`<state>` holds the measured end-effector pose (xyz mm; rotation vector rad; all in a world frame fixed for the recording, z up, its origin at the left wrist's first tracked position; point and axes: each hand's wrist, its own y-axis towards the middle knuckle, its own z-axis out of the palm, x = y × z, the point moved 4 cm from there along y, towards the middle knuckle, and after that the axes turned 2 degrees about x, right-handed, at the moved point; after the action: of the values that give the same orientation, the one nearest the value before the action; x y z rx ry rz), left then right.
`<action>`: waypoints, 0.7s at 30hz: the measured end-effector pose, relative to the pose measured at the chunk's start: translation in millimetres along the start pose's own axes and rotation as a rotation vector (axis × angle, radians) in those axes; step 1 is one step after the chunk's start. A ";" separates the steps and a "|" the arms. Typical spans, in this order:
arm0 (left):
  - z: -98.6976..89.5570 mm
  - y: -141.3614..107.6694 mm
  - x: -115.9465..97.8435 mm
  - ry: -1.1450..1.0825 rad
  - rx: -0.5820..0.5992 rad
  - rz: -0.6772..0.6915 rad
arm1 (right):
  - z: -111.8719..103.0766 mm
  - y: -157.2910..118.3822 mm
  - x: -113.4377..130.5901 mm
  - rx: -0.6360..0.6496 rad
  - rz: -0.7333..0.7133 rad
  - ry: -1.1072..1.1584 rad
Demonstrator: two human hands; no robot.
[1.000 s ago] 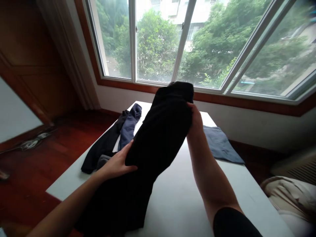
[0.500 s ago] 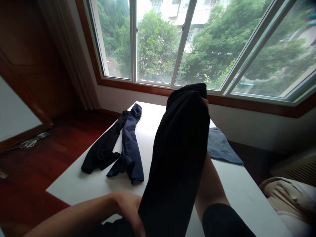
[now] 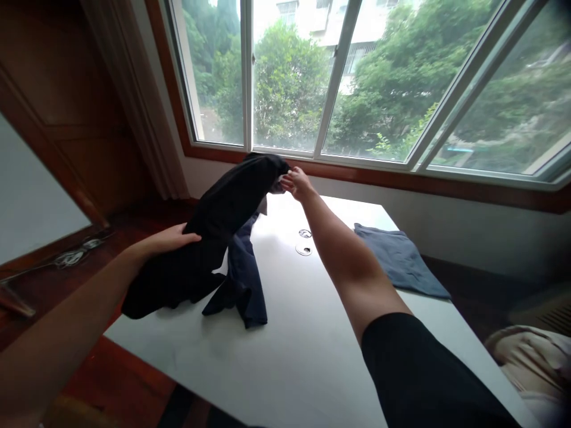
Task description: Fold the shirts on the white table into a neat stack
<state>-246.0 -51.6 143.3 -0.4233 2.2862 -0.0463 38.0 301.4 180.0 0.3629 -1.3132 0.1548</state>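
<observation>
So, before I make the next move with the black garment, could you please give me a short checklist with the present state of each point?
1. Far end of the black garment in the right hand: ok, the fingertips hold it.
2. Left hand in contact with the black garment: ok.
3. Left fingers closed firmly on it: cannot tell, the cloth hides some of them.
4. Navy garment fully uncovered: not ok, the black one hides its upper part.
5. Grey-blue garment flat and apart from the others: ok, at the right side of the white table.
6. Nothing else beneath the black garment: cannot tell.
</observation>
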 end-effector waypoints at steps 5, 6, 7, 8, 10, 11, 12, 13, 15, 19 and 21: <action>41.8 4.0 43.3 0.511 -0.086 0.134 | -66.3 -33.9 -66.6 0.018 0.153 -0.519; 52.2 -0.3 40.6 0.569 -0.134 0.208 | -87.3 -42.4 -74.4 -0.041 0.149 -0.664; 63.7 -5.5 33.7 0.602 -0.170 0.299 | -108.0 -50.7 -80.7 -0.095 0.159 -0.739; 76.5 -11.2 23.9 0.614 -0.176 0.401 | -128.1 -58.7 -85.2 -0.147 0.172 -0.797; 106.1 -23.1 0.3 0.602 -0.074 0.614 | -165.9 -74.1 -89.9 -0.249 0.211 -0.895; 122.1 -29.1 -10.9 0.589 0.025 0.714 | -183.5 -81.7 -90.8 -0.296 0.232 -0.940; 138.1 -35.1 -20.5 0.575 0.144 0.800 | -200.5 -89.2 -91.4 -0.343 0.250 -0.979; 152.8 -40.6 -27.8 0.558 0.266 0.865 | -216.9 -96.7 -91.8 -0.391 0.263 -1.020; 175.2 -48.2 -34.8 0.527 0.460 0.908 | -248.7 -111.5 -93.1 -0.500 0.277 -1.137; 182.2 -47.0 -23.3 0.509 0.613 0.724 | -304.4 -138.8 -102.6 -0.696 0.344 -1.362; 170.5 -44.6 -8.6 0.482 0.734 0.550 | -324.4 -149.1 -109.9 -0.725 0.369 -1.395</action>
<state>-104.7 -73.9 40.1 0.6579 2.5518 -0.7451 353.5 284.7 -19.2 -0.5337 -2.6653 -0.3472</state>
